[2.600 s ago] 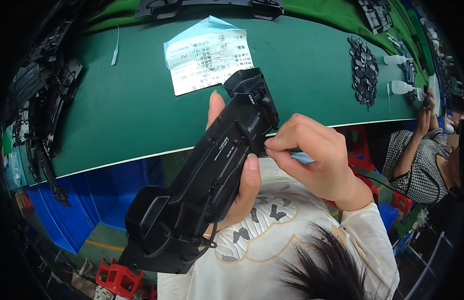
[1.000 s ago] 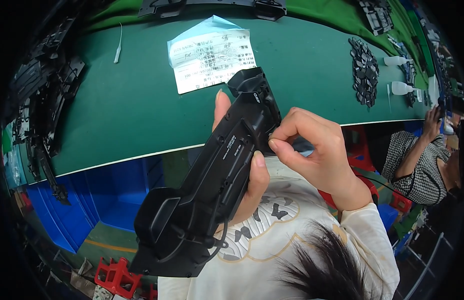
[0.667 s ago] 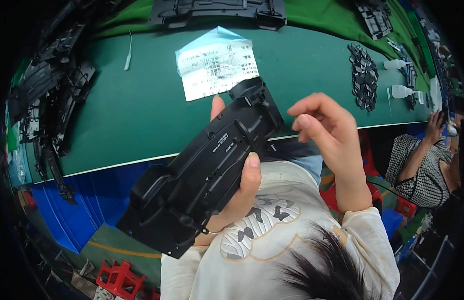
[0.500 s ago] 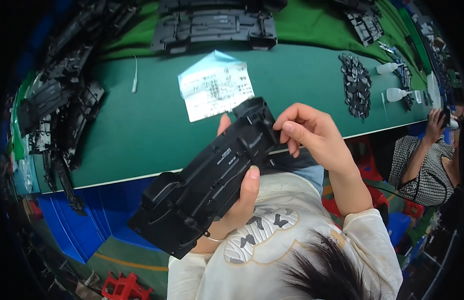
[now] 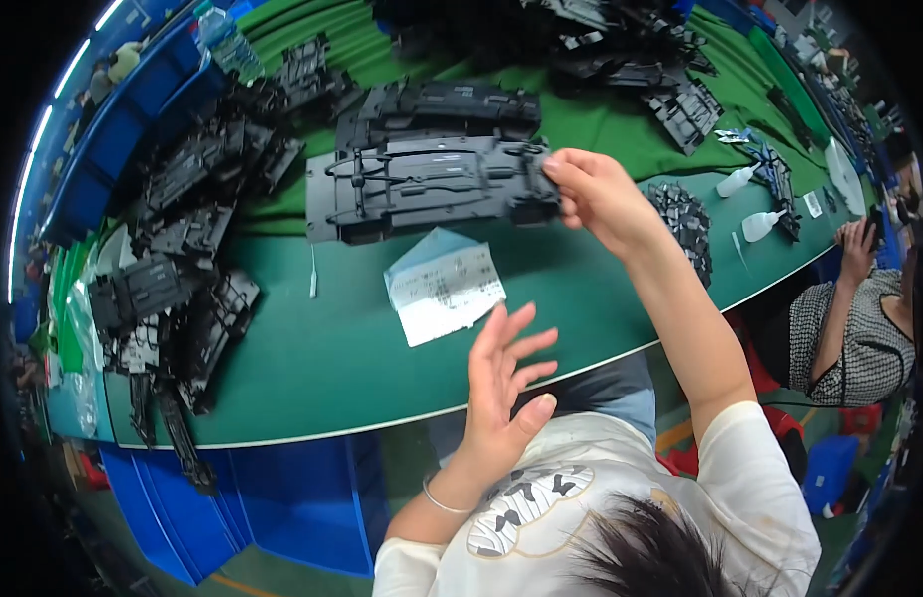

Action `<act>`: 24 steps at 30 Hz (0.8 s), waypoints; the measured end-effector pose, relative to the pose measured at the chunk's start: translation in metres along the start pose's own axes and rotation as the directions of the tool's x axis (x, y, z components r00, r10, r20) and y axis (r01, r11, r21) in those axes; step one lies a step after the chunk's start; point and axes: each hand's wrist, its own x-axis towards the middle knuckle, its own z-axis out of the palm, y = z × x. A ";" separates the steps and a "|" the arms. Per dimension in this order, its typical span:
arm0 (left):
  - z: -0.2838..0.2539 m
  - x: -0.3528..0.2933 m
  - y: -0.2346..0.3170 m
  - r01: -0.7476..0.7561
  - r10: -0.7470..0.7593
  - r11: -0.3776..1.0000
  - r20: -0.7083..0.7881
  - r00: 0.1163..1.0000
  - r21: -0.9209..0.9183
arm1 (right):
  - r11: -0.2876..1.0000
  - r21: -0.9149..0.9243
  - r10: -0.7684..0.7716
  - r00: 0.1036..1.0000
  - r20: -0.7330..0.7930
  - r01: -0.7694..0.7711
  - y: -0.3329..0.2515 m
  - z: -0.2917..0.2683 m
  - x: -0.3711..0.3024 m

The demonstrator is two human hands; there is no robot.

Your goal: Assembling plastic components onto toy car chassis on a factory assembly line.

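My right hand [image 5: 593, 191] is stretched out over the green table [image 5: 312, 368] and grips the right end of a long black plastic part [image 5: 422, 187]. The part lies flat, ribbed side up, beside another like it [image 5: 437, 102] just beyond. My left hand [image 5: 501, 383] hovers near my chest at the table's front edge, fingers spread and palm bare, holding nothing. A clear bag with a white printed slip [image 5: 444, 289] lies on the table between the two hands.
Heaps of black plastic parts [image 5: 173, 289] fill the table's left side and far edge. A pile of small black pieces [image 5: 685, 214] and two white squeeze bottles [image 5: 760, 224] sit at the right. A seated person [image 5: 849, 318] is beyond the right end. Blue bins [image 5: 282, 497] stand under the table.
The black part, held by both hands near my chest, has been carried by my right hand to the far side of the table. My left hand let go and opened.
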 end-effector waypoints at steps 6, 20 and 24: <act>-0.008 -0.003 -0.009 -0.012 0.013 0.998 -0.023 1.000 0.060 | 0.994 -0.094 0.040 0.997 -0.073 -0.047 0.008 -0.006 0.045; -0.008 -0.001 -0.010 -0.024 0.026 0.997 -0.030 0.999 0.067 | 0.962 0.098 -0.154 0.803 -0.576 0.255 -0.036 -0.097 0.101; -0.009 -0.003 -0.010 -0.013 0.018 0.996 -0.058 0.998 0.091 | 0.979 0.052 -0.122 0.772 -0.624 0.197 -0.048 -0.109 0.121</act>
